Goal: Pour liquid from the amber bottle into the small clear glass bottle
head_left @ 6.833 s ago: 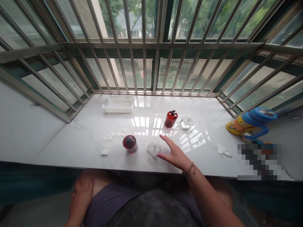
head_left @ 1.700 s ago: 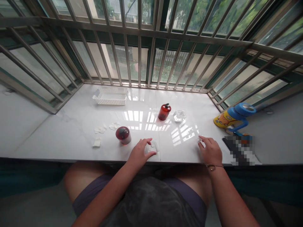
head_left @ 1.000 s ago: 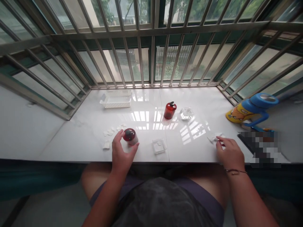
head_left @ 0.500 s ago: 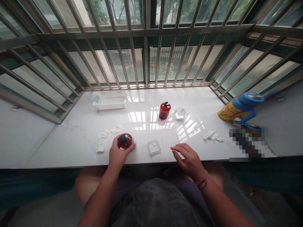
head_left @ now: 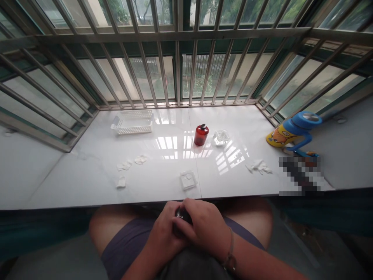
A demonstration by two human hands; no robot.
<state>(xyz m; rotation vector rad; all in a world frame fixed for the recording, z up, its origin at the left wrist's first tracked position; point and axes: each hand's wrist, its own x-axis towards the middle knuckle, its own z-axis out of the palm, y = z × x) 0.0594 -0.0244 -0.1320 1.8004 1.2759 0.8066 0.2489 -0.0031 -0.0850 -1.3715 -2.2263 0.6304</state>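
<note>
Above my lap, just in front of the table's front edge, my left hand (head_left: pixel 164 229) and my right hand (head_left: pixel 208 223) wrap around a round red container (head_left: pixel 183 215). Only its dark, shiny top shows between my fingers and thumbs; the rest is hidden by the hands. Beyond them on the table lies a small clear square box (head_left: pixel 188 180) with something small and round in it. Farther back stands a similar-looking red container (head_left: pixel 201 135) with a dark leaf-like piece on top. Right of it sits another clear plastic box (head_left: pixel 221 138).
A white perforated basket (head_left: pixel 132 123) stands at the back left of the white table (head_left: pixel 87 171). Crumpled white scraps (head_left: pixel 124 166) lie on the left, with more tissue (head_left: pixel 260 167) on the right. A blue and yellow bottle (head_left: pixel 294 130) stands by the right wall. Metal window bars (head_left: pixel 177 74) close off the back.
My left hand has brought the red container from the table back over my lap. My right hand has come left and closed around it too. The view has shifted slightly.
</note>
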